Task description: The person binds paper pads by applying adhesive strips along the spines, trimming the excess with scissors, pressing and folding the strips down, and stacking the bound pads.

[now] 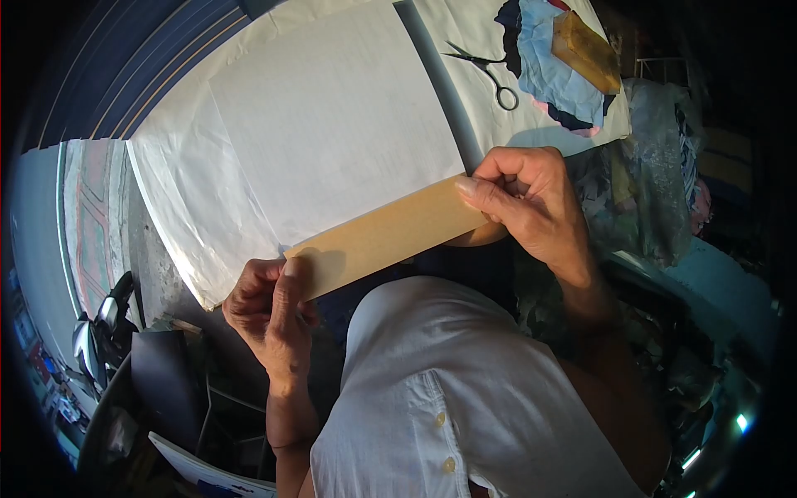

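A long tan strip (390,232) is stretched between my two hands along the near edge of a large white sheet (332,116). My left hand (278,307) pinches its left end between thumb and fingers. At the other end, my right hand (523,195) grips the strip with the thumb on top. The white sheet lies on a pale covered table (187,191). Beyond my right hand, black scissors (490,75) rest with their blades spread apart.
At the upper right, a yellowish block (585,51) sits on blue, black and pink cloth scraps (540,54). Clear plastic bags (652,174) hang at the right. A motorbike (104,332) is at the far left, and a dark bin (170,382) stands at the lower left.
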A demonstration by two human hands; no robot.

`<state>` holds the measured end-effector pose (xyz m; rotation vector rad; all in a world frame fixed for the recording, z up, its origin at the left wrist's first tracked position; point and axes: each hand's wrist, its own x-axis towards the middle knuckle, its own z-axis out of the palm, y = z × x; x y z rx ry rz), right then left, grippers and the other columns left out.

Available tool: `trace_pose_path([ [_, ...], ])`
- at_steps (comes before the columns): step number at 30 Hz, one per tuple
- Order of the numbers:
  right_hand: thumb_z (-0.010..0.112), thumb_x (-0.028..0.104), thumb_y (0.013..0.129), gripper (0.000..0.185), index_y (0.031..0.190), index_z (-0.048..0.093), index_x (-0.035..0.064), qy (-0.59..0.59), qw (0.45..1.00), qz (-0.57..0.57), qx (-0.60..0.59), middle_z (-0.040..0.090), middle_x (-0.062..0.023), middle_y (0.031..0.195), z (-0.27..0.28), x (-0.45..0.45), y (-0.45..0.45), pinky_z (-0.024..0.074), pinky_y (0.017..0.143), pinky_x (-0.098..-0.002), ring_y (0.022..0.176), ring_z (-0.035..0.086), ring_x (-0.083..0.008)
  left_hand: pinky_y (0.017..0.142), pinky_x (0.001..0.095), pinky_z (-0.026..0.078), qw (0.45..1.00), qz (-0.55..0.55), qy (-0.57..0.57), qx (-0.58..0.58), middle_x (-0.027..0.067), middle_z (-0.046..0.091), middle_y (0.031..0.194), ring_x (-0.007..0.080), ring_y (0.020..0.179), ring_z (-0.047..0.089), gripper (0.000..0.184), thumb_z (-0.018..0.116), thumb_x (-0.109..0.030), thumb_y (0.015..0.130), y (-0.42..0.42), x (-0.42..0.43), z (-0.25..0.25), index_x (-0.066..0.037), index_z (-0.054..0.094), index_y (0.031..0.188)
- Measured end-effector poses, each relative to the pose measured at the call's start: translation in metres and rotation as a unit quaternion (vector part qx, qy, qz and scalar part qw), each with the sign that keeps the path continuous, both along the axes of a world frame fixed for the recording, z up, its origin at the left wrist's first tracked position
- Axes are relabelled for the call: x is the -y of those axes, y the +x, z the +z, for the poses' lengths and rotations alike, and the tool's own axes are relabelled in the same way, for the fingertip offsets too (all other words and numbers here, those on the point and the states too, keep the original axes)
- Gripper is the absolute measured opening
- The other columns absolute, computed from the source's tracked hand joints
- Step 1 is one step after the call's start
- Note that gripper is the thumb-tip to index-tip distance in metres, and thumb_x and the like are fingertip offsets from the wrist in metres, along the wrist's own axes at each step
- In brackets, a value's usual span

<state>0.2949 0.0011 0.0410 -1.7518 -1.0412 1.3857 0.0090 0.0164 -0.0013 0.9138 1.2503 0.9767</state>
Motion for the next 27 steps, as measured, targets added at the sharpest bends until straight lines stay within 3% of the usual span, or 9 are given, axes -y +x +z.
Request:
trace_pose_path([
  [6, 0.071, 0.012, 0.097, 0.027, 0.083, 0.066, -0.0103, -0.003, 1.000, -0.001, 0.002, 0.061, -0.0055, 0.066, -0.0001, 0.0003, -0.0008, 0.0596, 0.052, -0.0245, 0.060, 0.060, -0.0067, 0.041, 0.0192, 0.036, 1.000, 0.000, -0.001, -0.006, 0.0024, 0.059, 0.060, 0.0054, 0.043, 0.048, 0.016, 0.067, -0.005, 0.099, 0.0004, 0.0003, 0.0003, 0.000, 0.066, 0.084],
  [14, 0.073, 0.011, 0.095, 0.023, 0.080, 0.069, -0.0053, 0.046, 0.997, 0.001, 0.062, 0.060, -0.0009, 0.063, -0.0073, 0.0046, -0.0025, 0.0385, 0.049, -0.0220, 0.055, 0.051, -0.0021, 0.042, 0.0198, 0.037, 1.000, 0.007, -0.013, 0.008, 0.0020, 0.063, 0.063, 0.0047, 0.044, 0.051, 0.018, 0.069, -0.004, 0.098, 0.0011, -0.0011, 0.0030, 0.001, 0.067, 0.082],
  [27, 0.073, 0.011, 0.093, 0.026, 0.074, 0.065, -0.0036, 0.005, 0.998, -0.023, 0.065, 0.055, 0.0028, 0.060, -0.0014, 0.0020, -0.0056, 0.0321, 0.052, -0.0221, 0.056, 0.045, -0.0008, 0.045, 0.0187, 0.042, 0.999, 0.002, -0.046, -0.007, 0.0013, 0.065, 0.062, 0.0027, 0.049, 0.055, 0.018, 0.071, -0.007, 0.098, 0.0033, -0.0010, 0.0081, 0.000, 0.068, 0.082],
])
